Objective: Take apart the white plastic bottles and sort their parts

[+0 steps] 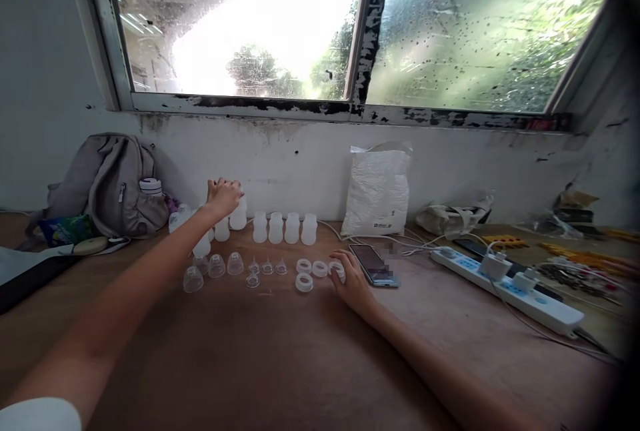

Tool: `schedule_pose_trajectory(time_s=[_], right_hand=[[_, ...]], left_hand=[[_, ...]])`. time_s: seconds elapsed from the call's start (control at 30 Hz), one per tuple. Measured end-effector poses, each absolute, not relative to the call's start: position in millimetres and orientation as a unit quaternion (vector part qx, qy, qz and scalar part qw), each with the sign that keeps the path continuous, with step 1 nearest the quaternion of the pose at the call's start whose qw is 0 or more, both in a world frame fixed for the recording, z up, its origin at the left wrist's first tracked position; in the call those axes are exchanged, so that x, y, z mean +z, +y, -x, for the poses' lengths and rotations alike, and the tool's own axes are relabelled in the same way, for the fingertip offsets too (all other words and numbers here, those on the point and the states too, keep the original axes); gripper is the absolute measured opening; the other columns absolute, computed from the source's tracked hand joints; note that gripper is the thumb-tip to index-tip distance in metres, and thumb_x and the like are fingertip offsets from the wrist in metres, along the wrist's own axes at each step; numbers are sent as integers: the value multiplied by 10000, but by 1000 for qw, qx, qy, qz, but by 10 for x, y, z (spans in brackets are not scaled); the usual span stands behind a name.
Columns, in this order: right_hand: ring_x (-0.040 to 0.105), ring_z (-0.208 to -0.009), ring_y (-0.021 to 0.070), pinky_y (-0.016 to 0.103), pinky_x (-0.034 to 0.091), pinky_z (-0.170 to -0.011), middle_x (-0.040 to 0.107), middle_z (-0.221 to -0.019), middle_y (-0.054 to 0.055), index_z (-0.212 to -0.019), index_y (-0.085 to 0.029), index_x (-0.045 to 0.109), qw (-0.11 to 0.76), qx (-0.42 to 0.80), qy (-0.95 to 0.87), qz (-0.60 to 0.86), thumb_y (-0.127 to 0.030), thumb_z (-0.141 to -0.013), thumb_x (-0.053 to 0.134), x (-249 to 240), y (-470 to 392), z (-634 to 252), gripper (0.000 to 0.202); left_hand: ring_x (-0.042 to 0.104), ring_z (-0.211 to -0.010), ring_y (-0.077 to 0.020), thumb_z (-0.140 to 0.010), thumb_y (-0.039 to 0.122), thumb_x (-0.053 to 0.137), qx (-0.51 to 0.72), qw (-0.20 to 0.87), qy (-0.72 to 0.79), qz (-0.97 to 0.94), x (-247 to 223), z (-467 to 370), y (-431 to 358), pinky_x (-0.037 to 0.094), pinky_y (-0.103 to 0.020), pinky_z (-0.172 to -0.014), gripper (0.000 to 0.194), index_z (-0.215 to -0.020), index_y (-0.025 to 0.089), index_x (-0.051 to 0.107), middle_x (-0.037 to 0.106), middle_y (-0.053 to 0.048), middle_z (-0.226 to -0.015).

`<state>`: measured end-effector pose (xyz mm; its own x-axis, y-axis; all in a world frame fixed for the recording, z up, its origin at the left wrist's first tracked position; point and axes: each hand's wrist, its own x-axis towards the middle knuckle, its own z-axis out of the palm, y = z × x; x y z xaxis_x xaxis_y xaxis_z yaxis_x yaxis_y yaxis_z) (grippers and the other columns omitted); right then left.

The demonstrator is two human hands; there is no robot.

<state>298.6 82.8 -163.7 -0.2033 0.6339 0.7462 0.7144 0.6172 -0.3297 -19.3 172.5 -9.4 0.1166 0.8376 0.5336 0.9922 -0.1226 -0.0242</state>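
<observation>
My left hand (pixel 224 197) reaches to the back of the table, its fingers closed on the top of a frosted white baby bottle (pixel 239 219). More bottles (pixel 276 228) stand in a row to the right of it, and others are partly hidden behind my left forearm. My right hand (pixel 353 284) curls its fingers on a white screw ring (pixel 337 271), at the right end of a group of rings (pixel 304 282). Between my hands lie several clear silicone nipples (pixel 267 267). Clear dome caps (pixel 217 266) stand on the left.
A phone (pixel 374 265) lies right beside my right hand. Farther right are a white power strip (pixel 510 287) with plugged-in chargers and cables. A white plastic package (pixel 377 191) leans on the wall; a grey backpack (pixel 113 181) sits at the left.
</observation>
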Motion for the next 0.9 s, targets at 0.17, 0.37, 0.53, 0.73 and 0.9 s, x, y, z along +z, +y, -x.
schedule_pose_trajectory(time_s=[0.17, 0.37, 0.53, 0.73, 0.9], right_hand=[[483, -1018, 226, 393, 384, -890, 514, -1046, 91, -1008, -203, 477, 503, 109, -769, 379, -259, -768, 511, -1112, 692, -2572, 249], [564, -890, 191, 307, 474, -720, 562, -1017, 74, -1082, -195, 470, 428, 493, -700, 288, -382, -734, 568, -564, 664, -2067, 408], [576, -769, 155, 243, 478, -615, 588, -846, 42, -988, -175, 511, 430, 503, -696, 280, -420, -759, 537, -723, 518, -1995, 337], [473, -422, 77, 182, 346, -377, 554, -643, 12, -786, -152, 540, 374, 326, -786, 369, -526, -826, 331, -789, 480, -2219, 430], [445, -390, 89, 183, 313, -403, 495, -487, -24, -759, -162, 513, 406, 212, -758, 465, -549, -817, 319, -594, 461, -2285, 437]], left_hand=[[478, -951, -265, -773, 484, 429, -332, 38, -552, 764, 270, 39, 1236, 321, -376, -775, 377, -1016, 223, 552, 603, -74, -958], [533, -746, -155, -745, 524, 472, -513, -273, -346, 736, -24, -395, 847, 405, -250, -649, 462, -1025, 166, 553, 580, -41, -824], [553, -700, -154, -752, 594, 401, -494, -495, -314, 642, -548, -581, 667, 426, -241, -584, 567, -1088, 146, 492, 571, -65, -815], [577, -634, -158, -743, 542, 465, -426, -474, -377, 672, -821, -639, 501, 412, -231, -519, 487, -1045, 162, 496, 591, -53, -781], [590, -695, -214, -676, 515, 540, -360, -112, -509, 774, -850, -691, 441, 390, -264, -580, 415, -933, 189, 539, 619, -47, -738]])
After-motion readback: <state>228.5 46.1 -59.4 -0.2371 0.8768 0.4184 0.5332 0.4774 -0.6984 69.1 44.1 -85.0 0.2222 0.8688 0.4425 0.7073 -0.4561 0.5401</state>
